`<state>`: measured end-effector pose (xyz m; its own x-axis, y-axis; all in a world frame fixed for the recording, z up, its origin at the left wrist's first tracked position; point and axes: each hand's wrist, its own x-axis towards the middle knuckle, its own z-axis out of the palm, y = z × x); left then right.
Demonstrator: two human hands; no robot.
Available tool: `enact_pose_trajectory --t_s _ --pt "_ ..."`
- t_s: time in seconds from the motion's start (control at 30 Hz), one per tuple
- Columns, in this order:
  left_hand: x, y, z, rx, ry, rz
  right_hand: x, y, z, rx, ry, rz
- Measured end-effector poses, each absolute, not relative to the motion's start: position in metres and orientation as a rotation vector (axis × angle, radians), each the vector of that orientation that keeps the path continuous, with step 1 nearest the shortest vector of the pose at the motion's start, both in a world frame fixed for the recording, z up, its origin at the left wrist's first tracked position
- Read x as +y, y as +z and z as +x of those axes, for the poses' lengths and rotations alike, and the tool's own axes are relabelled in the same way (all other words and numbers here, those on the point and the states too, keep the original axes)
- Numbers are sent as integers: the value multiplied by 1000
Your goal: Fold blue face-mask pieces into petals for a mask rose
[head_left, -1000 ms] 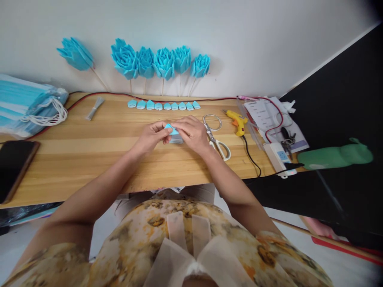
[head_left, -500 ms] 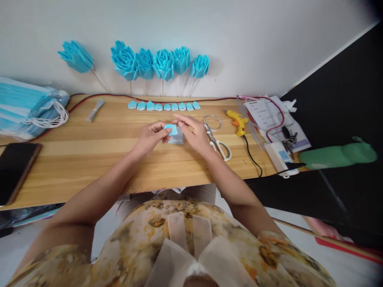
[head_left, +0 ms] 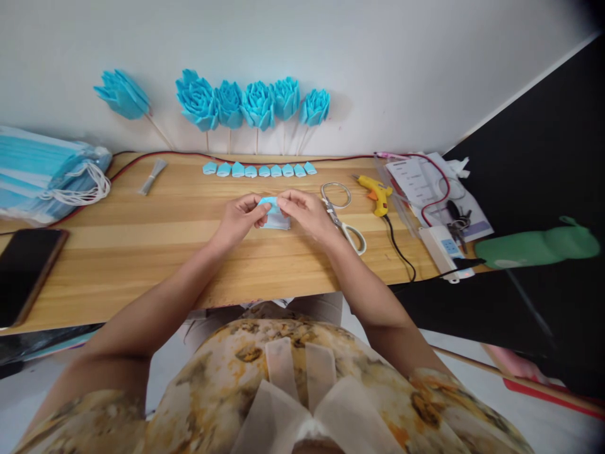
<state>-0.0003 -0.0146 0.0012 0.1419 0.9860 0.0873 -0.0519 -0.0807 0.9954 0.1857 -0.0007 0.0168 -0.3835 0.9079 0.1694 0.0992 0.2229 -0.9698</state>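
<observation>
Left hand [head_left: 241,218] pinches blue piece [head_left: 273,204] by its 9 o'clock side; right hand [head_left: 305,213] at its 3 o'clock edge, cannot tell whether pinching; row of folded pieces [head_left: 263,171] at 12 o'clock from it, scissors [head_left: 336,219] at 3 o'clock

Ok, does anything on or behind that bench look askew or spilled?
One thing: the far-left blue flower tilts sharply left, apart from the other five flowers, whose stems stand closer to upright. I see nothing spilled.
</observation>
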Motion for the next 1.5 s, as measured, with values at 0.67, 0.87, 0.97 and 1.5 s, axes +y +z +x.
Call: enact_pose_trajectory --t_s 0.67,0.87,0.97,1.5 --pt "-15 3 1 1017 1232 1220 -1 20 186 -1687 1082 -1032" --pt "-15 2 1 1029 1228 1235 -4 20 182 -1794 981 -1062" --pt "-15 1 1 1035 1220 1242 -3 18 180 -1810 940 -1087" --pt "-15 -1 2 1044 1216 1243 -4 20 183 -1766 1102 -1062"
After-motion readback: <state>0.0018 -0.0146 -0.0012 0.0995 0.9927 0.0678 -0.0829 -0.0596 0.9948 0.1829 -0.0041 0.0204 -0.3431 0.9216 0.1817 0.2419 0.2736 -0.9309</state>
